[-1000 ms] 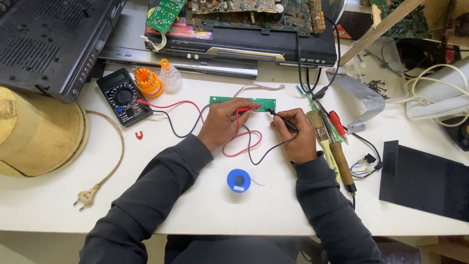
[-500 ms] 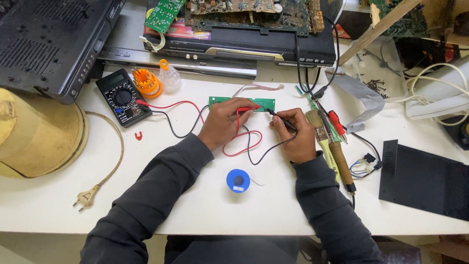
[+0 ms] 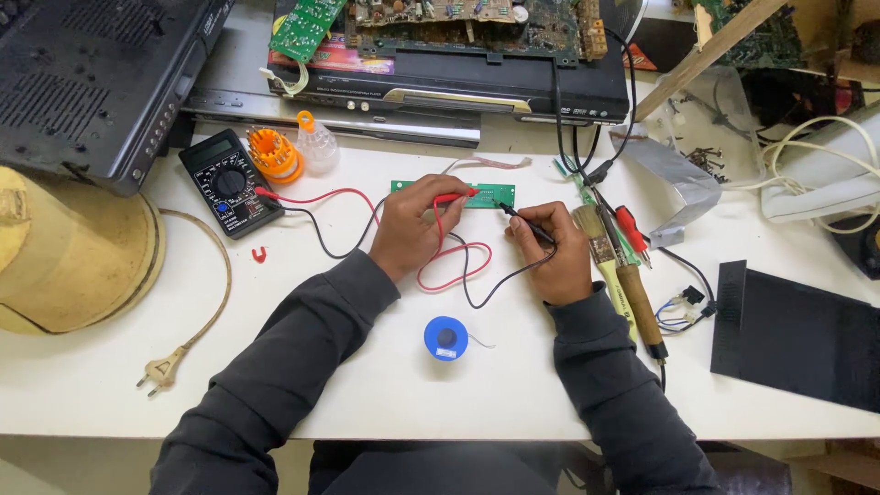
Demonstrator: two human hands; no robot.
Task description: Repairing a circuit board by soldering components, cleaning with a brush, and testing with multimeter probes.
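A small green circuit board (image 3: 490,194) lies on the white table (image 3: 367,367). My left hand (image 3: 414,229) holds a red test probe (image 3: 454,197) with its tip on the board. In my right hand (image 3: 553,252) is a black test probe (image 3: 522,220), its tip touching the board's right end. Red and black leads loop across the table to a black multimeter (image 3: 229,181) at the left.
A blue solder spool (image 3: 446,337) sits near the front. A paintbrush (image 3: 610,266) and a soldering iron (image 3: 637,293) lie right of my right hand. Black players (image 3: 449,82), loose boards, an orange screwdriver-bit holder (image 3: 275,154), a yellow round object (image 3: 64,247) and a plug (image 3: 158,371) surround the work area.
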